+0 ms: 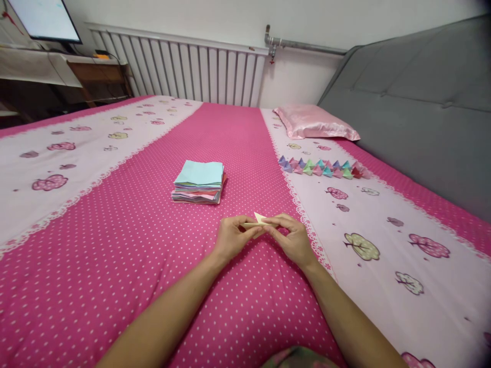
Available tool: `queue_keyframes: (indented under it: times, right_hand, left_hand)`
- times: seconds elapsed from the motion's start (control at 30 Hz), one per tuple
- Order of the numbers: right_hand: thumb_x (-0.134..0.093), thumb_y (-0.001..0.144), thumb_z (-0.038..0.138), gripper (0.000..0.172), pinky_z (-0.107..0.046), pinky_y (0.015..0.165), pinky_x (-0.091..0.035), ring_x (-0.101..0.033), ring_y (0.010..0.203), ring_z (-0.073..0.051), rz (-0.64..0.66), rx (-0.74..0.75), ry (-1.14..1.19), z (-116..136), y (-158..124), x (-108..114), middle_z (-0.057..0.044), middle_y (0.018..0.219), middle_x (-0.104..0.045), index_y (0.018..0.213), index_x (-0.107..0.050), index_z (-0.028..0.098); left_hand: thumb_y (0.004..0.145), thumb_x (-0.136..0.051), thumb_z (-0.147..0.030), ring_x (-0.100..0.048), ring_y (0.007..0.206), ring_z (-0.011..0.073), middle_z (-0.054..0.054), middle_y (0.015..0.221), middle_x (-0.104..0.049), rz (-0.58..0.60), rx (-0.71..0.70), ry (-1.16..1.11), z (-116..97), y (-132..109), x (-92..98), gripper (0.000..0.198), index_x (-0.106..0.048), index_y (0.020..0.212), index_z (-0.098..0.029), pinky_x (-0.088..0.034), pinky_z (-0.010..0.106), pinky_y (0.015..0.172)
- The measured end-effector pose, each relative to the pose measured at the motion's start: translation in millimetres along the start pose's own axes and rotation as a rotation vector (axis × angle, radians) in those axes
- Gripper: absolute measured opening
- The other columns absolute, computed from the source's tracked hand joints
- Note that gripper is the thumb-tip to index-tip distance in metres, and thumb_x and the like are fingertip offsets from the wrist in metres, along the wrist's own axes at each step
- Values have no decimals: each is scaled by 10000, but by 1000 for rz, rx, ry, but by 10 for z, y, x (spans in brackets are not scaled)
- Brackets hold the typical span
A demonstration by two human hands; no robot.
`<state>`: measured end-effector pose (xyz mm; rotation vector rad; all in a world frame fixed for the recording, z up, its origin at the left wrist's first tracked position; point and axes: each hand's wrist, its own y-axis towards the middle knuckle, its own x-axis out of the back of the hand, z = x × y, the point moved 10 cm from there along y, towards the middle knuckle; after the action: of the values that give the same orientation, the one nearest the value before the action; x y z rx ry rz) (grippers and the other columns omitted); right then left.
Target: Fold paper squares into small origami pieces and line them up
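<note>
**Pale yellow paper piece (pixel 258 221) pinched between both hands, low over the bed**

Pale yellow paper piece sits near the middle of the scene, just above the pink dotted bedsheet (pixel 115 245), with one small pointed corner standing up between the fingertips. The left hand (pixel 232 237) closes on its left end, thumb and forefinger narrow, the other fingers curled under. The right hand (pixel 293 240) closes on its right end in the same tight pinch. The two hands nearly meet, so most of the sheet is hidden; how many layers it has cannot be told.

It looks very light and thin, and probably stiff only along its creases. I judge it easy to crush or bend out of line, and smooth enough to slide between dry fingertips. A gentle pinch at the creased edges and corners seems the safest hold; pressure on the flat middle would likely buckle it. The soft bed under it would give little backing for pressing a crease.

Farther off and slightly left lies a stack of coloured paper squares (pixel 199 182), a light blue sheet on top, well apart from the hands. Far right, a row of small folded paper pieces (pixel 322 167) in mixed colours runs across the paler strip of the sheet. Beyond it rests a pink satin pillow (pixel 316 122), beside the grey padded headboard (pixel 422 112). A white radiator (pixel 180 66) lines the far wall.
</note>
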<state>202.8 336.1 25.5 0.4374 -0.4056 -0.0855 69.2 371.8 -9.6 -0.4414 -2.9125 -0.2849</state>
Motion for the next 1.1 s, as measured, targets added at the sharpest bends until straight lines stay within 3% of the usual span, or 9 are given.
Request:
queue_keyframes:
  times: [0.27,0.47,0.6,0.8,1.0,1.1]
  right_hand:
    - [-628,773,318,148,-279,634,-456,-540,708,-145,-27,29,-71,32,8,30,-16,745,-545,864,-710,235]
    - [-596,801,329,161,-274,592,-431,-528,645,-138,23,28,-70,-23,3,-11,-12,688,-561,844,-714,228]
    - [-606,789,350,179,-278,576,-430,-534,630,-144,61,19,-67,-76,14,-34,-19,671,-574,835,-716,215]
    - [-628,775,331,159,-295,647,-464,-582,704,-161,63,33,-66,-45,23,-19,-36,756,-637,844,-703,210]
    - [-616,784,302,126,-296,659,-474,-597,715,-165,33,64,-104,-5,32,35,-40,758,-649,789,-692,202]
    - [-639,762,324,137,-290,628,-467,-592,660,-158,1,44,-129,-33,33,84,-29,700,-646,729,-689,201]
  left_hand:
    - [666,-681,-375,-617,555,141,46,639,-684,-56,-29,20,-36,-8,46,269,-652,749,-121,-464,220,519]
    - [694,-659,-363,-639,581,152,69,728,-718,-9,-28,-80,-88,-21,-4,430,-627,1048,-121,-497,249,565]
    - [709,-636,-376,-620,562,147,64,648,-705,6,-26,2,-96,-19,-13,308,-711,864,-120,-480,235,552]
    - [697,-640,-371,-589,537,140,82,662,-697,8,84,-66,57,4,-5,300,-713,812,-104,-440,230,495]
    - [655,-693,-357,-593,758,189,92,664,-669,-87,-65,56,-145,20,121,219,-730,690,-143,-465,265,632]
    - [652,-694,-360,-609,698,176,106,710,-690,-52,18,-42,-74,13,83,244,-728,713,-126,-472,265,610]
